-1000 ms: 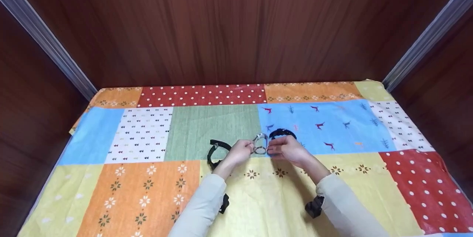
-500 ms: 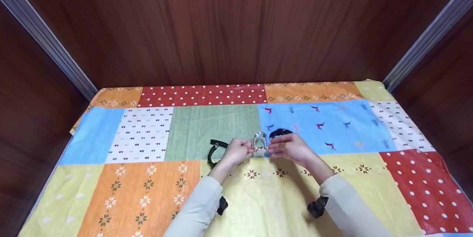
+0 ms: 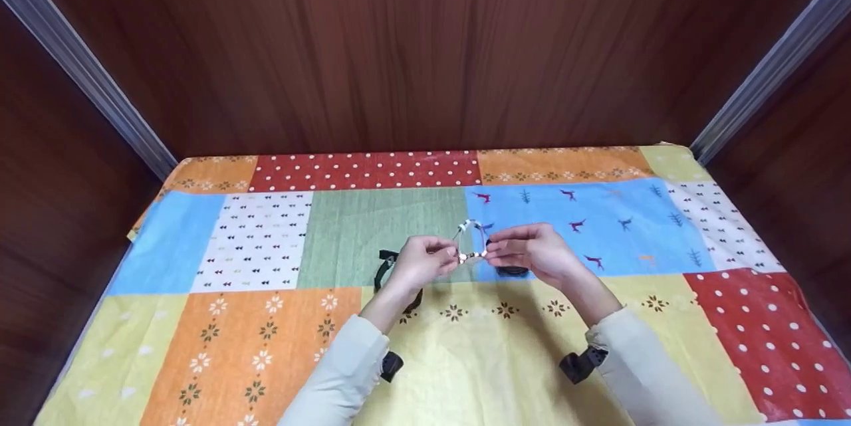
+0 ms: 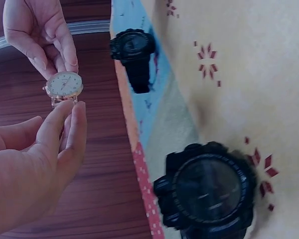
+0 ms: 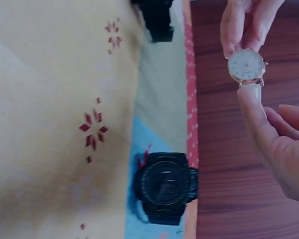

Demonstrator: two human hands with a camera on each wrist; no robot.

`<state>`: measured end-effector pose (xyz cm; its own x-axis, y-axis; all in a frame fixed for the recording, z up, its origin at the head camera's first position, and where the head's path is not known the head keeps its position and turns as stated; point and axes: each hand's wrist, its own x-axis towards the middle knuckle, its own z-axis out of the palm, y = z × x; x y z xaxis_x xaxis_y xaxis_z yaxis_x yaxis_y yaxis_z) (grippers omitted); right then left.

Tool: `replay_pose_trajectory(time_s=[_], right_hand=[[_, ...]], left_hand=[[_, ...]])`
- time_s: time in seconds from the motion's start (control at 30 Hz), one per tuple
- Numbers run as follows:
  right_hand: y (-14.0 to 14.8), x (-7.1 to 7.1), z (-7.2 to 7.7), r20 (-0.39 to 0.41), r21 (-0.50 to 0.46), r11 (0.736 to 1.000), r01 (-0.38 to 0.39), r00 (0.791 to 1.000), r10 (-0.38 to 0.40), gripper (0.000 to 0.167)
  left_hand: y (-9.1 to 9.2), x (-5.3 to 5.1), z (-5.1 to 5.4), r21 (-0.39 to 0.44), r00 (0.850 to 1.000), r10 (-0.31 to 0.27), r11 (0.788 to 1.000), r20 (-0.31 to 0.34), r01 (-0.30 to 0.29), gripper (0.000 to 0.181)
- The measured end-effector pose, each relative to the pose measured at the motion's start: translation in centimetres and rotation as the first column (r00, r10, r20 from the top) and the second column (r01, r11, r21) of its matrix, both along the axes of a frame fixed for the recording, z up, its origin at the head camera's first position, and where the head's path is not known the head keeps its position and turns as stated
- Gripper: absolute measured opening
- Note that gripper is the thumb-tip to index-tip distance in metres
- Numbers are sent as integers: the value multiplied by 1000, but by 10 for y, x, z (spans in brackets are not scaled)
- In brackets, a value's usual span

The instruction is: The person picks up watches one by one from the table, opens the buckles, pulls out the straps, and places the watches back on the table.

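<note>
A wristwatch with a white dial (image 4: 64,84), a rose-gold case and a light strap is held up between both hands, its strap forming a loop (image 3: 480,232) in the head view. My left hand (image 3: 420,265) pinches one side of it between thumb and fingers. On the other side, my right hand (image 3: 540,256) pinches it with the fingertips. Seen from the right wrist, the white watch (image 5: 246,64) has its dial facing the camera. Two black watches lie on the cloth: one (image 3: 383,271) by the left wrist, partly covered, the other (image 3: 512,271) under the right hand.
A patchwork cloth (image 3: 266,333) covers the table. Dark wood panels (image 3: 399,47) rise behind it and at both sides, with metal strips (image 3: 100,74) at the corners. Black wrist cameras (image 3: 580,364) sit below both sleeves.
Both hands have risen from near the cloth, lifting the white-dialled watch with them. The right-hand black watch shows more below the hand now.
</note>
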<state>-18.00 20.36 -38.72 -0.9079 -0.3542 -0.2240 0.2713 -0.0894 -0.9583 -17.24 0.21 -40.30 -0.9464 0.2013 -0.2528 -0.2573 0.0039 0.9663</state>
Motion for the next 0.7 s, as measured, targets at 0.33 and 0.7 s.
replay_pose_trajectory(time_s=[0.33,0.7], right_hand=[[-5,3,19,-28,-56,998,-1,1000,0,33],[-9,7,24,-11,-64,998,15,1000,-16,29]], left_hand=[[-8,5,20,114,1000,12,993,-9,-11,15],[-11,7,23,121,998,27,992,-50,-21,15]])
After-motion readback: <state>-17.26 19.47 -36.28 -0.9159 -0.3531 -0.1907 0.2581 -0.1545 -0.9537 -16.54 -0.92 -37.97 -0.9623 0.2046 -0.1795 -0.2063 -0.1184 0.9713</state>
